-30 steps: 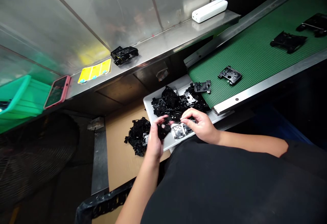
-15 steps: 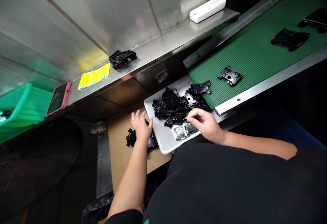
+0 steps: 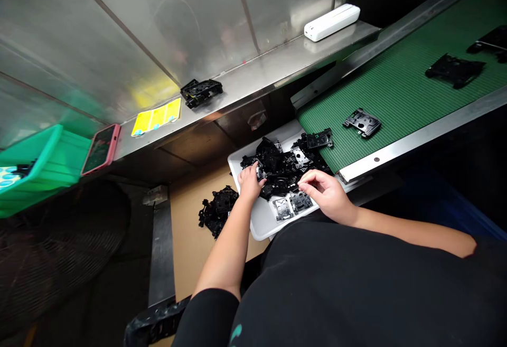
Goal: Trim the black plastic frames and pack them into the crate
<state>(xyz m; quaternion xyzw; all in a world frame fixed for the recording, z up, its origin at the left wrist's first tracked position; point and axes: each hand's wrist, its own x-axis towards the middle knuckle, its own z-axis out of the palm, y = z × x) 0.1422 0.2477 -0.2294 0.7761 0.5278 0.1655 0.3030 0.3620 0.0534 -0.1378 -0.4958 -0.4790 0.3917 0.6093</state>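
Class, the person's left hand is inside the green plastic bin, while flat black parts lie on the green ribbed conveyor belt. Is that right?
The left hand is placed wrongly: the head view shows it at the pile of black parts in the white rectangular tray. Flat black parts do lie on the green ribbed conveyor belt.

Metal shelf (image 3: pixel 263 74): pink-edged phone (image 3: pixel 101 149) beside green bin (image 3: pixel 67 161); yellow card (image 3: pixel 157 117) nearby; white oblong device (image 3: pixel 332 22), right end. Dim fan (image 3: pixel 75 257) below.
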